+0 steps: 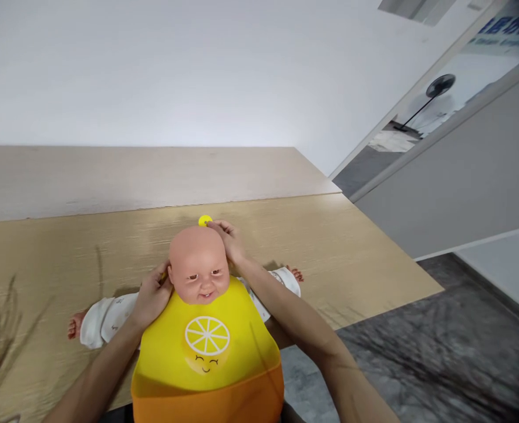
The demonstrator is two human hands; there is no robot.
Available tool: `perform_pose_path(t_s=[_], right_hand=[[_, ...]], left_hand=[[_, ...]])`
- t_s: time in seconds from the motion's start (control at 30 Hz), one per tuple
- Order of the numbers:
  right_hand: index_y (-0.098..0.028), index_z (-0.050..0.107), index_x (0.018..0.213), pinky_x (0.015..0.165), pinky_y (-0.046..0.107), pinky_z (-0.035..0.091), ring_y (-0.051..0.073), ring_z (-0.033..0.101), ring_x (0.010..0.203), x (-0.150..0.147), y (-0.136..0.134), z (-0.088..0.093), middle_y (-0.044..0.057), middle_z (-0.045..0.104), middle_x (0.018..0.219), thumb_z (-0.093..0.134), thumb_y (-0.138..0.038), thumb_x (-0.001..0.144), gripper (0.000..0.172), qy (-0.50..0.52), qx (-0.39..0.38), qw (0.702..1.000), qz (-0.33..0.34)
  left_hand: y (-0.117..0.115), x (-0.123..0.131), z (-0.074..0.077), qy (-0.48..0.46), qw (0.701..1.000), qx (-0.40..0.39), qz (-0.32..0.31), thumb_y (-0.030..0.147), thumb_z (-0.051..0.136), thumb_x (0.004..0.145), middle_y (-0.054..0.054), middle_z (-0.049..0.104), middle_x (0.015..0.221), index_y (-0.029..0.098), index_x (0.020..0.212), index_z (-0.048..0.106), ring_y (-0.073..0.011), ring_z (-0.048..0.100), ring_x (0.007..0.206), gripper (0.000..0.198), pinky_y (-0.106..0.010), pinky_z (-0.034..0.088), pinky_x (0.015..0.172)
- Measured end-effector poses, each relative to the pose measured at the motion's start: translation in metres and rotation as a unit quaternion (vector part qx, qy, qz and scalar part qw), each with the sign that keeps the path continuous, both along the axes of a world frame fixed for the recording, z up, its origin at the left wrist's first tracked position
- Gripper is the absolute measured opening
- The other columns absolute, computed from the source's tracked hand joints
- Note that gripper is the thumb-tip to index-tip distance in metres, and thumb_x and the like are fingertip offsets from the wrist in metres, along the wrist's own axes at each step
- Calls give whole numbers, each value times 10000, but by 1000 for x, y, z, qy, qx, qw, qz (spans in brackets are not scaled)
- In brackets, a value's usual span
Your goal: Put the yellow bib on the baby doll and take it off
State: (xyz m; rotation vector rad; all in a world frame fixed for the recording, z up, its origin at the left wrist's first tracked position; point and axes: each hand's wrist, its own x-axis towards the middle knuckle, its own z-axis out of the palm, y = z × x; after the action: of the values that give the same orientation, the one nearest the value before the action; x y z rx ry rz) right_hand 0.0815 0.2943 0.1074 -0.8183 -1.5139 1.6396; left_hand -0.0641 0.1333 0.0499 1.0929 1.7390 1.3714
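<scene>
A baby doll with a bald head and white sleeves faces me at the table's near edge, its arms spread to both sides. Over its chest hangs a yellow bib with a lemon-slice print and an orange pocket along the bottom. My right hand is behind the doll's head, fingers pinching the rounded yellow end of the bib strap. Beside the doll's ear on the left, my left hand is closed, with a sliver of yellow strap at its fingertips. The strap behind the neck is hidden by the head.
The wooden table ends in a slanted edge on the right. A second pale board lies behind it against the white wall. Dark branch-like shapes blur the lower left and lower right. A standing fan shows far off through a window.
</scene>
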Motion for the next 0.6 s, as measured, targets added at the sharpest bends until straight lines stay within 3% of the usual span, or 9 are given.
perform_pose_path(t_s=[0.13,0.23,0.43,0.6], right_hand=[[-209,648,771,595,251,409,133,500,636,-15,22,-36,-14,590,691,708,-686,745,481,12,-19,1000,-14],[-209,647,764,604,257,391,129,472,626,-13,25,-52,-23,541,670,701,-663,751,457,6,-21,1000,-22],[-215,568,695,592,267,394,130,459,618,-16,29,-67,-11,535,669,711,-700,715,506,-22,-48,998,-22],[-213,557,682,564,262,359,121,433,594,-17,31,-72,-18,502,648,716,-689,710,503,-26,-49,998,-23]], left_hand=[[-2,-2,-4,8,1000,-17,19,361,602,886,-109,774,1206,150,1238,709,-266,719,1083,423,-355,564,942],[-3,-2,-3,15,998,-42,40,415,600,877,-111,778,1198,138,1271,707,-279,723,1081,493,-363,567,923],[-1,0,3,23,994,-80,67,477,593,822,-122,784,1191,108,1334,685,-298,731,1066,638,-376,568,908],[-2,-2,3,62,990,-103,79,488,562,808,-110,803,1059,99,1334,696,-299,737,946,667,-353,562,775]])
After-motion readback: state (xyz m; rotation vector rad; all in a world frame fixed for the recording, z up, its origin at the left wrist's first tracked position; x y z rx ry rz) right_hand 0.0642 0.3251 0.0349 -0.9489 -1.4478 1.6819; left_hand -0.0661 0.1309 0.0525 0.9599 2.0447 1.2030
